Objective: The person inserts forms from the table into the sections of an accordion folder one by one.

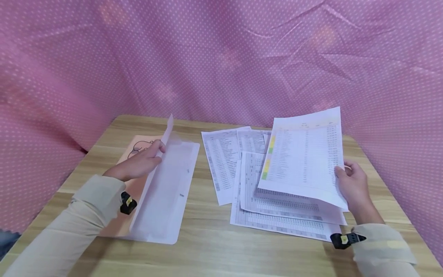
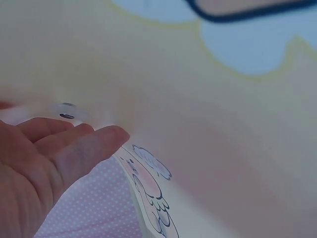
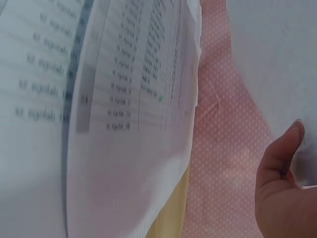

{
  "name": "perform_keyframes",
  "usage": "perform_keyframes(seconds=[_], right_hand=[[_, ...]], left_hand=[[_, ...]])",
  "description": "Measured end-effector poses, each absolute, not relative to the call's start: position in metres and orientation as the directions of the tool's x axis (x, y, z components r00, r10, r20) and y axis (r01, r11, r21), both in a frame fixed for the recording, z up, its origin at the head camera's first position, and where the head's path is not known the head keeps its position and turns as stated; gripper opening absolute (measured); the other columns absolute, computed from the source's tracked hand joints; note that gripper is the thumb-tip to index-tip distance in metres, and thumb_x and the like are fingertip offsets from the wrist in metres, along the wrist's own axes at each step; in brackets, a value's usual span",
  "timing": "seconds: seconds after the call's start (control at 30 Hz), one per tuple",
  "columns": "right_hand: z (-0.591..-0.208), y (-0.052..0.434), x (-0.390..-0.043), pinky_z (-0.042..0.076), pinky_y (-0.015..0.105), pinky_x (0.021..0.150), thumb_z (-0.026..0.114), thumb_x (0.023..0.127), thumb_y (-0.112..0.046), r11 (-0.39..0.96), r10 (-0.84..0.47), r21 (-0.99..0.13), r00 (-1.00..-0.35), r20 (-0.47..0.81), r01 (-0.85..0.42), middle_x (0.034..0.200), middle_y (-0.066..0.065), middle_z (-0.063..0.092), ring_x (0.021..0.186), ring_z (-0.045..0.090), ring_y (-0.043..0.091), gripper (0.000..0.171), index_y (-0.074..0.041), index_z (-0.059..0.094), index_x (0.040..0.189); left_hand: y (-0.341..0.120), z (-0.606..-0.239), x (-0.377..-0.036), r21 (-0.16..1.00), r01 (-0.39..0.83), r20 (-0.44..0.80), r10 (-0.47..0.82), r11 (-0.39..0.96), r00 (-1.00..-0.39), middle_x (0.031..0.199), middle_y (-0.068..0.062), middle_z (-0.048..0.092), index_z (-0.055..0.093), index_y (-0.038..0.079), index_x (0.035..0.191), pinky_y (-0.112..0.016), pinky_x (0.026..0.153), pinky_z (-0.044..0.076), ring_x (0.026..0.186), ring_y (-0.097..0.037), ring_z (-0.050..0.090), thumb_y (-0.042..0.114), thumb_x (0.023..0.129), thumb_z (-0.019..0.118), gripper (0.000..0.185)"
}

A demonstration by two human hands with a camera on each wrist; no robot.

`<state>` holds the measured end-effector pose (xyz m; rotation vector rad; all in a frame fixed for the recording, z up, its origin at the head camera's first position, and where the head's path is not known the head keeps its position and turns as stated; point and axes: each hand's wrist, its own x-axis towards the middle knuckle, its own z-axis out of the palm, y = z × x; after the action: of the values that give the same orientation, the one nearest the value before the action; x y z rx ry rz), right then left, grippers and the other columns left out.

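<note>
Right hand (image 1: 353, 188) pinches one printed sheet (image 1: 304, 154) by its right edge, thumb on top, and the sheet is lifted and tilted above the pile, its near corner overhanging the papers below. Left hand (image 1: 140, 161) has its fingers curled round the edge of a translucent flap (image 1: 166, 173), holding it raised off a peach folder (image 1: 136, 148); the wrist view shows the fingertips (image 2: 94, 144) against the cartoon-printed cover.

Count: one sheet in the air, at least four more sheets (image 1: 249, 181) fanned flat on the table (image 1: 207, 246), overlapping, between the two hands. One folder, one flap, at the left. Each sleeve carries one black clip with a yellow tag, so two.

Edges: the folder's left side lies near the table's left edge; the pile's near right corner reaches close to the right wrist. Bare wood runs along the near edge and in a strip between folder and papers. Pink dotted cloth (image 1: 221, 57) closes in the back and both sides.
</note>
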<state>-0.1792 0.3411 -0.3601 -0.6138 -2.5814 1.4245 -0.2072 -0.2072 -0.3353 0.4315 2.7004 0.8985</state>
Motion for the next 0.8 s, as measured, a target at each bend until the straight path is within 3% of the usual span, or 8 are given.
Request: perform_keyframes(seconds=[0.23, 0.37, 0.53, 0.63, 0.8], right_hand=[[-0.358, 0.322, -0.177, 0.05, 0.02, 0.066, 0.038, 0.1, -0.023, 0.34, 0.356, -0.902, -0.924, -0.139, 0.266, 0.115, 0.002, 0.05, 0.079, 0.056, -0.002, 0.05, -0.007, 0.027, 0.146], [-0.36, 0.312, -0.175, 0.05, 0.019, 0.068, 0.038, 0.1, -0.022, 0.296, 0.313, -0.922, -0.937, -0.154, 0.25, 0.116, -0.001, 0.05, 0.083, 0.056, -0.002, 0.05, -0.009, 0.025, 0.146], [-0.364, 0.298, -0.173, 0.049, 0.019, 0.068, 0.042, 0.098, -0.015, 0.204, 0.238, -0.961, -0.961, -0.138, 0.189, 0.101, -0.011, 0.053, 0.082, 0.057, -0.003, 0.048, -0.005, 0.027, 0.142], [-0.367, 0.289, -0.172, 0.05, 0.019, 0.069, 0.041, 0.097, -0.011, 0.142, 0.177, -0.975, -0.973, -0.146, 0.172, 0.1, -0.011, 0.053, 0.085, 0.057, -0.002, 0.044, -0.007, 0.026, 0.139], [-0.374, 0.277, -0.172, 0.051, 0.021, 0.076, 0.037, 0.098, -0.007, 0.06, 0.073, -0.98, -0.98, -0.186, 0.19, 0.113, -0.004, 0.05, 0.093, 0.059, 0.0, 0.042, -0.012, 0.025, 0.138]], left_hand=[[-0.207, -0.332, -0.208, 0.611, 0.187, -0.162, 0.352, 0.769, -0.922, 0.121, -0.02, 0.047, 0.029, 0.014, 0.121, -0.04, 0.077, 0.031, 0.099, -0.035, 0.036, 0.016, 0.096, 0.03, 0.024], [-0.205, -0.329, -0.208, 0.592, 0.181, -0.163, 0.337, 0.785, -0.927, 0.104, -0.017, 0.048, 0.029, 0.014, 0.121, -0.04, 0.075, 0.028, 0.096, -0.036, 0.03, 0.018, 0.097, 0.029, 0.025], [-0.203, -0.325, -0.21, 0.58, 0.165, -0.162, 0.311, 0.798, -0.936, 0.082, -0.008, 0.037, 0.029, 0.013, 0.121, -0.035, 0.069, 0.031, 0.084, -0.029, 0.035, 0.016, 0.096, 0.029, 0.025], [-0.203, -0.324, -0.211, 0.597, 0.15, -0.166, 0.304, 0.788, -0.938, 0.082, -0.007, 0.033, 0.028, 0.011, 0.12, -0.035, 0.068, 0.033, 0.079, -0.027, 0.034, 0.014, 0.096, 0.029, 0.024], [-0.205, -0.322, -0.21, 0.611, 0.147, -0.16, 0.304, 0.778, -0.939, 0.092, -0.012, 0.036, 0.027, 0.011, 0.119, -0.038, 0.072, 0.035, 0.087, -0.029, 0.038, 0.013, 0.096, 0.029, 0.023]])
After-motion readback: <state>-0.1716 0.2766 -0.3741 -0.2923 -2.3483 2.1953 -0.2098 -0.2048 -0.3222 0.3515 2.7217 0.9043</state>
